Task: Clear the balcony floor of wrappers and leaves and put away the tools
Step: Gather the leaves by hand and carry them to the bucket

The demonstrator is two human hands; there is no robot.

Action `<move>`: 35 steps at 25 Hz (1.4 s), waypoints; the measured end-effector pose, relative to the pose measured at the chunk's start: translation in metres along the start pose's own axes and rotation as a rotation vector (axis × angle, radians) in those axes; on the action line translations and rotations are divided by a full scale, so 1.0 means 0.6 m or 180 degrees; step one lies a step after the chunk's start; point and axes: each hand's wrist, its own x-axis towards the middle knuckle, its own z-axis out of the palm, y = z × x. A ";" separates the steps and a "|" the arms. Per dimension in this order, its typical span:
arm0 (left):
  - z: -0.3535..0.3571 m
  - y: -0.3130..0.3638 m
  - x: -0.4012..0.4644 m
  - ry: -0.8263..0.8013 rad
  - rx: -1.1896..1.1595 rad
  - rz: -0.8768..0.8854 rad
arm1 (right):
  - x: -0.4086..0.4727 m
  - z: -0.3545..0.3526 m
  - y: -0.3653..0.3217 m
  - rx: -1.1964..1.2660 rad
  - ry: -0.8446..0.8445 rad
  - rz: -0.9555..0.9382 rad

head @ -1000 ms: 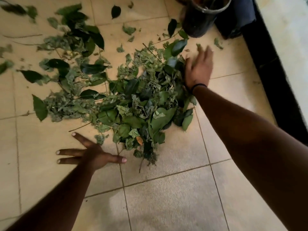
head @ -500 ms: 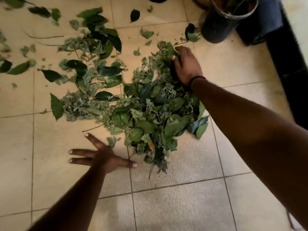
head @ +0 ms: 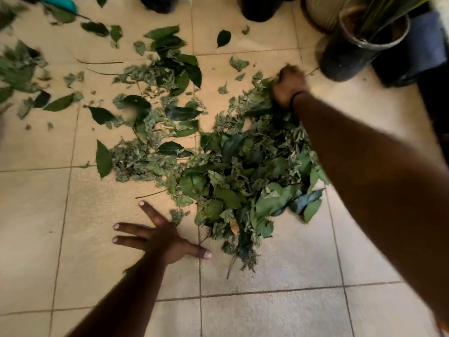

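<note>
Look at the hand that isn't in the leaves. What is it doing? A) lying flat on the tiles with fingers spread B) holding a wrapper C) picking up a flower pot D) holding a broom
A: the left hand lies flat on the floor tiles with its fingers spread, holding nothing, just beside the leaf pile.

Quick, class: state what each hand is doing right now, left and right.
Left hand: open, fingers spread flat on the floor tiles, holding nothing.
Right hand: fingers curled into the leaf pile, gripping leaves.
</note>
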 end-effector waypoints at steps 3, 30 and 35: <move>0.003 0.004 -0.003 -0.0017 0.0056 -0.0005 | -0.114 0.063 0.006 0.0447 0.0278 -0.0615; -0.004 0.005 -0.011 -0.0036 0.0363 0.0017 | -0.378 0.141 -0.034 -0.0634 -0.0672 -0.0044; -0.008 0.009 -0.023 -0.0072 0.0597 0.0007 | -0.421 0.166 -0.068 -0.0557 -0.0069 -0.0421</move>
